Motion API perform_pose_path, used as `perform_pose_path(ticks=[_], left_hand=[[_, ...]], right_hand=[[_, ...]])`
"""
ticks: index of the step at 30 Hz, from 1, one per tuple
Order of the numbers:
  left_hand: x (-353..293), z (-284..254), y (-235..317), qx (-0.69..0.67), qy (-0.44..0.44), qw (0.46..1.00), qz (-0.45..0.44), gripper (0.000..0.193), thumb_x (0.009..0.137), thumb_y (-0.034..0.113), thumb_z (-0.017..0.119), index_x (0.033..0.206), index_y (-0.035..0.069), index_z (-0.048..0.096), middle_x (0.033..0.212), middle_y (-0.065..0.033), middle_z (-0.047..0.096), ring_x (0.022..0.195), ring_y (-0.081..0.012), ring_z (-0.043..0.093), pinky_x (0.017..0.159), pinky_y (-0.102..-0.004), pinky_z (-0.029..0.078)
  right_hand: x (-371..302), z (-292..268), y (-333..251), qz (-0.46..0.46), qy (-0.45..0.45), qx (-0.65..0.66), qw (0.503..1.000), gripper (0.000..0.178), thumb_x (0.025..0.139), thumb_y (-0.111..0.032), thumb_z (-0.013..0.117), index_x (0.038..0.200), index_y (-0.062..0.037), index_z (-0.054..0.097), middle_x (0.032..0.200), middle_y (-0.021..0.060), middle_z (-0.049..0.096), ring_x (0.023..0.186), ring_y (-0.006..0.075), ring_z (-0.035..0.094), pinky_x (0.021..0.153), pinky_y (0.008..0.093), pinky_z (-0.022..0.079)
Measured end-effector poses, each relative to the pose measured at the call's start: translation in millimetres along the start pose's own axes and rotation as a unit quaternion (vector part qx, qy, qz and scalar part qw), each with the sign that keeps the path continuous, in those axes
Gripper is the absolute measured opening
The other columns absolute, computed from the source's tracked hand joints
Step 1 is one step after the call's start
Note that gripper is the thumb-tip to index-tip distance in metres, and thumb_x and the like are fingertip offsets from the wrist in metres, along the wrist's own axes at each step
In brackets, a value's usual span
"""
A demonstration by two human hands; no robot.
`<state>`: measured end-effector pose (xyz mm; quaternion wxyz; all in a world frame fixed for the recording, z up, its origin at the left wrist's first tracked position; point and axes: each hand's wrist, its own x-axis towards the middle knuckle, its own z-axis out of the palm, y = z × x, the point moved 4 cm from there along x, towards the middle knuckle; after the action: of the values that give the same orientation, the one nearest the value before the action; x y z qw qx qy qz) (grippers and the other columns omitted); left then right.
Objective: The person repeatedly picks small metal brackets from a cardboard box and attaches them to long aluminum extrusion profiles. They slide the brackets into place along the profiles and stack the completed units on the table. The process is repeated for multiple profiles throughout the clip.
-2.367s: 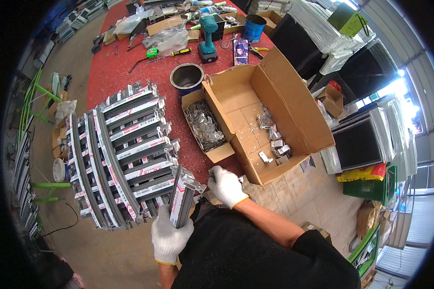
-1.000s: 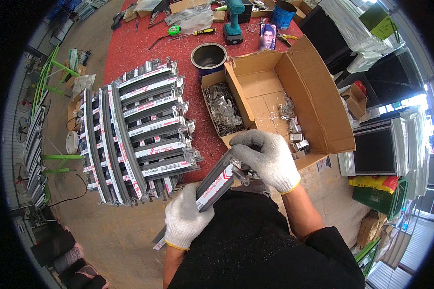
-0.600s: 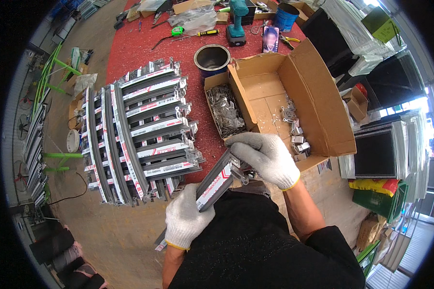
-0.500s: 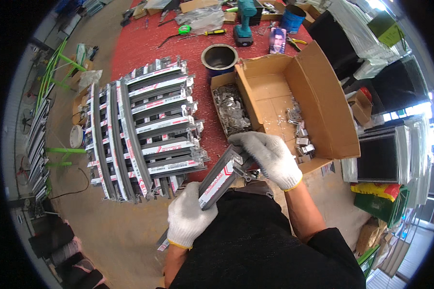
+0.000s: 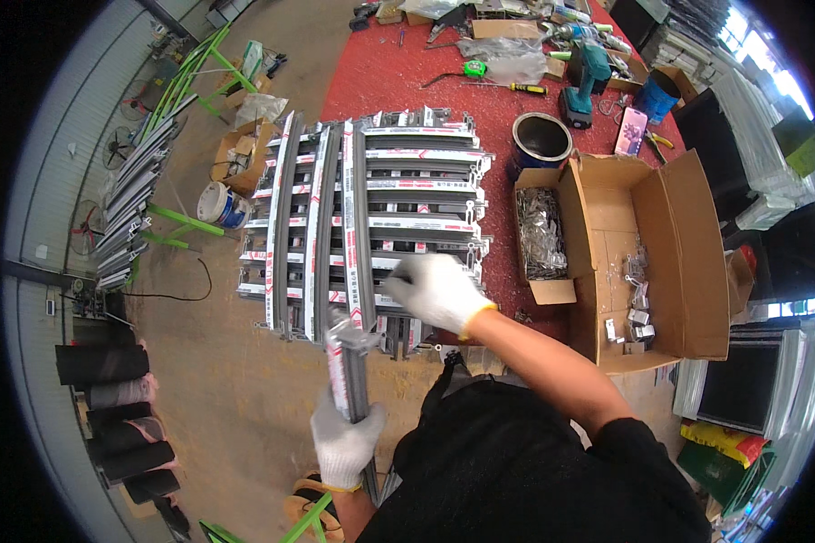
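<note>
My left hand (image 5: pixel 348 443), in a white knit glove with a yellow cuff, is closed around grey metal profiles (image 5: pixel 353 385) with a white-and-red label strip. Their upper end is smeared by motion and overlaps the lower edge of a stack in view. That stack of grey labelled profiles (image 5: pixel 417 185) lies crisscross on the red table, several across and a few lengthwise on top. Over its lower right part is my right hand (image 5: pixel 436 291), also gloved; its fingers are blurred and partly hidden, so what they hold, if anything, does not show.
Right of the stack, a cardboard box (image 5: pixel 616 217) holds small metal brackets (image 5: pixel 638 317); a smaller box (image 5: pixel 541 237) holds small metal parts. Beyond stand a dark pot (image 5: pixel 541 138), cordless drill (image 5: pixel 587 86), phone (image 5: pixel 631 131) and blue can (image 5: pixel 656 95). A green rack (image 5: pixel 186 217) stands left.
My view has swung left. My right hand has left the profile end beside the small-parts box and moved left over the stack. The profiles in my left hand now point more upright.
</note>
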<state>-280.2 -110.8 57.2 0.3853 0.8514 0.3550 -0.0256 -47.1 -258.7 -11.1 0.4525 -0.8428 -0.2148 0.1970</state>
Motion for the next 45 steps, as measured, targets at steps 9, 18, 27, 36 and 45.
perform_pose_path(ticks=[9,18,27,36,45], left_hand=[[-4.0,-24.2,-50.2,-0.069,0.1,0.992,-0.033,0.041,0.083,0.016,0.085,0.112,-0.003,0.062,0.079,-0.0067,0.061,0.072,-0.0155,0.056,0.069,-0.038,0.054],[1.7,-17.1,-38.4,-0.047,0.034,0.998,-0.031,0.067,0.088,0.01,0.083,0.147,-0.007,0.057,0.12,-0.0154,0.066,0.105,-0.0252,0.066,0.094,-0.0413,0.053],[36.4,-8.5,32.8,0.064,-0.027,0.994,0.088,0.068,0.085,0.015,0.085,0.142,-0.014,0.061,0.103,-0.0172,0.075,0.094,-0.0247,0.073,0.089,-0.0399,0.058],[60.7,32.1,155.3,0.146,-0.051,0.965,0.212,0.061,0.088,0.036,0.088,0.122,-0.008,0.065,0.107,-0.0353,0.079,0.105,-0.0515,0.079,0.092,-0.054,0.061],[71.3,88.5,251.7,0.096,-0.076,0.944,0.306,0.063,0.09,0.042,0.089,0.115,-0.012,0.068,0.103,-0.035,0.08,0.101,-0.0476,0.081,0.093,-0.0531,0.061]], right_hand=[[50.0,49.9,-33.6,0.056,-0.011,-0.058,0.997,0.056,0.099,-0.042,0.073,0.114,0.0119,0.072,0.1,0.0366,0.079,0.099,0.0511,0.08,0.092,0.0554,0.065],[58.9,71.0,-28.4,0.033,0.035,-0.022,0.999,0.038,0.094,-0.03,0.072,0.106,0.006,0.076,0.098,0.0328,0.08,0.093,0.0503,0.08,0.085,0.0581,0.066],[-26.0,1.0,6.2,-0.033,0.081,0.005,0.996,0.032,0.102,-0.029,0.07,0.112,0.001,0.074,0.096,0.0297,0.078,0.093,0.0499,0.078,0.087,0.0589,0.062],[-117.2,-68.1,27.0,0.035,0.081,0.109,0.99,0.03,0.105,-0.026,0.074,0.121,-0.001,0.076,0.098,0.0271,0.079,0.093,0.0447,0.08,0.083,0.0501,0.063],[-150.7,-99.7,4.6,0.036,0.082,0.153,0.984,0.052,0.104,-0.037,0.078,0.139,0.0006,0.07,0.115,0.0277,0.081,0.108,0.0415,0.081,0.095,0.0472,0.064]])
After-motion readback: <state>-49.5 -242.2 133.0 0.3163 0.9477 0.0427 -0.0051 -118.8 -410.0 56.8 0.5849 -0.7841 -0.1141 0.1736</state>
